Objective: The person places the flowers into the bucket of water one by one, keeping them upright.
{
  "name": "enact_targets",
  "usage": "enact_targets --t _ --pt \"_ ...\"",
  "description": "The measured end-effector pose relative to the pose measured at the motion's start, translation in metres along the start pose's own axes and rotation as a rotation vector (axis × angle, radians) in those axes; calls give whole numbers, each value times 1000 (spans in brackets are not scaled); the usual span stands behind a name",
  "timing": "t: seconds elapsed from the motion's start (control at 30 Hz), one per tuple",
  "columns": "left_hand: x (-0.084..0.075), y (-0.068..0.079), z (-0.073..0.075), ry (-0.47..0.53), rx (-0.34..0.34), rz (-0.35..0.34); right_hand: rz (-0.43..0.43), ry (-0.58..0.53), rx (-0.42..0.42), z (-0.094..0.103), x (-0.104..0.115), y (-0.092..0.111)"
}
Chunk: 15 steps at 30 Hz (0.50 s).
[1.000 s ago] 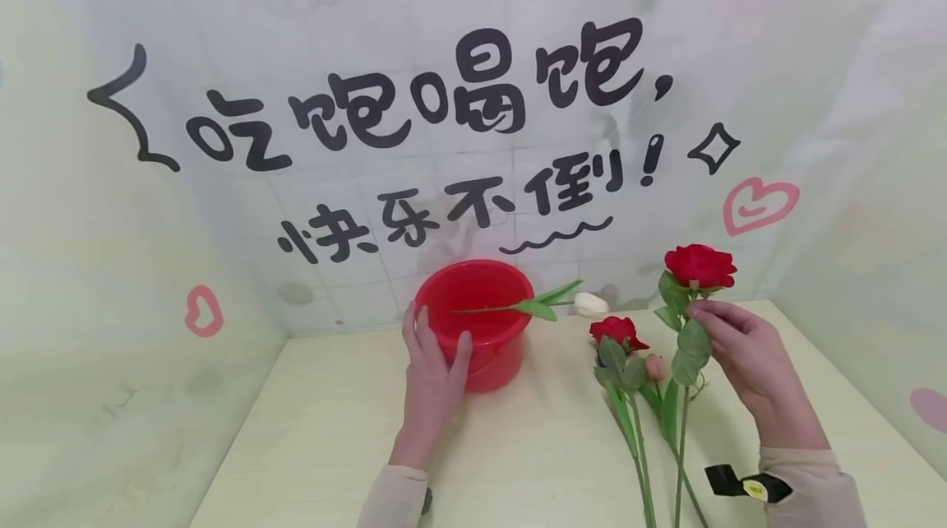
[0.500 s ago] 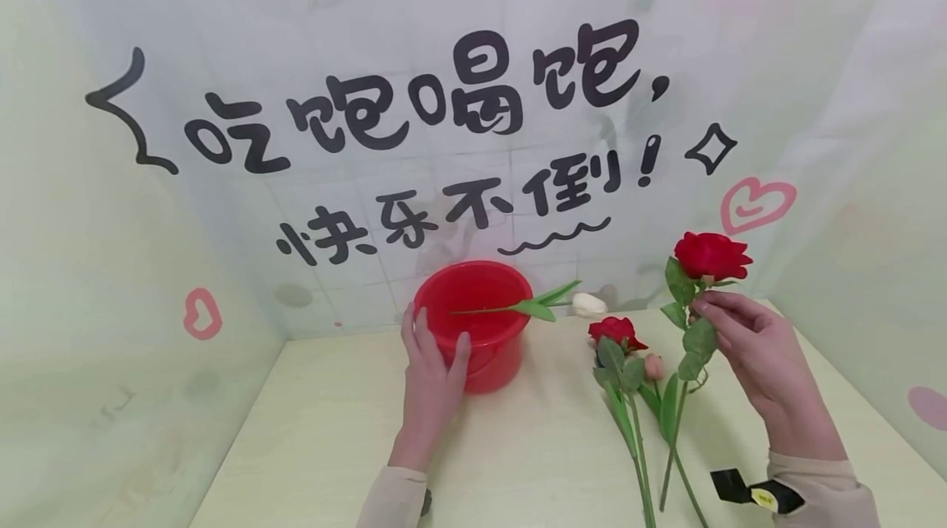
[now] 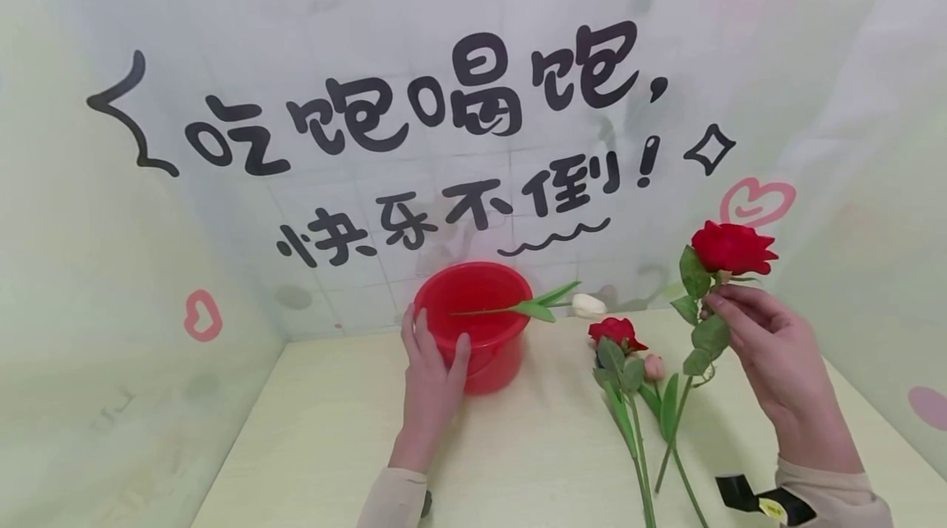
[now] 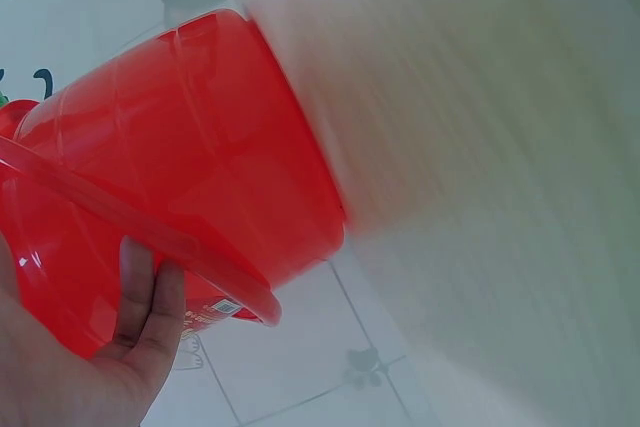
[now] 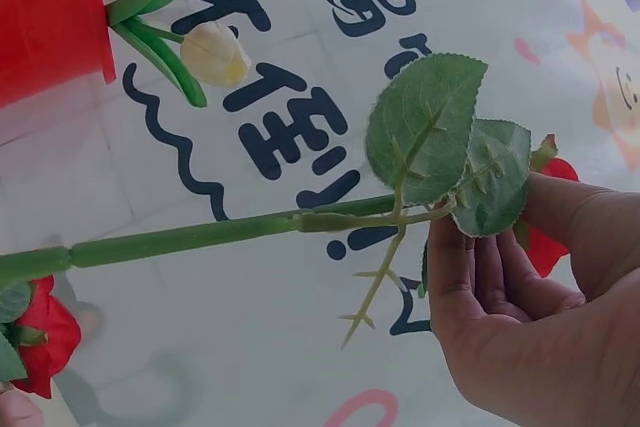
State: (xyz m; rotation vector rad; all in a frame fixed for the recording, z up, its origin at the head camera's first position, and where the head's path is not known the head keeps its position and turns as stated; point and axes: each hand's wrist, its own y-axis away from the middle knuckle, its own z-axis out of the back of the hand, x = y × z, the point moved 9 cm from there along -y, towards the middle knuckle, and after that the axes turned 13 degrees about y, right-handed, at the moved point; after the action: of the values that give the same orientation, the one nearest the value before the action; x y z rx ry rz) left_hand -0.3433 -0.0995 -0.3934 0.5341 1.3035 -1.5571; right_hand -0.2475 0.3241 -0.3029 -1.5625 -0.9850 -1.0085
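Observation:
A red plastic bucket (image 3: 494,368) stands on the table near the back wall. My left hand (image 3: 432,384) grips its left side, fingers round the wall and thumb at the front; the left wrist view shows fingertips by the bucket's handle (image 4: 110,209). Across the bucket's right rim lies a white tulip (image 3: 588,306), its stem inside and its bloom outside. At the right, my right hand (image 3: 777,359) pinches a red rose (image 3: 732,247) by the upper stem, just below the bloom. The rose leans right, its green stem (image 5: 190,237) slanting down leftward, and leaves partly hide the fingertips.
Another red rose (image 3: 616,332) and a pink tulip (image 3: 654,368) lie on the pale wooden table (image 3: 533,462), between the bucket and my right hand, stems toward the front edge. A printed backdrop (image 3: 355,10) with black lettering rises behind and at both sides.
My right hand has moved right and slightly up with the rose, and the lower stem end has come into view. The left hand, bucket and white tulip stay in place.

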Motion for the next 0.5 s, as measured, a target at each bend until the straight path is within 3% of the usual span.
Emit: enact_targets --t 0.5 --pt "0 1 0 6 -7 -3 99 -110 -114 6 21 6"
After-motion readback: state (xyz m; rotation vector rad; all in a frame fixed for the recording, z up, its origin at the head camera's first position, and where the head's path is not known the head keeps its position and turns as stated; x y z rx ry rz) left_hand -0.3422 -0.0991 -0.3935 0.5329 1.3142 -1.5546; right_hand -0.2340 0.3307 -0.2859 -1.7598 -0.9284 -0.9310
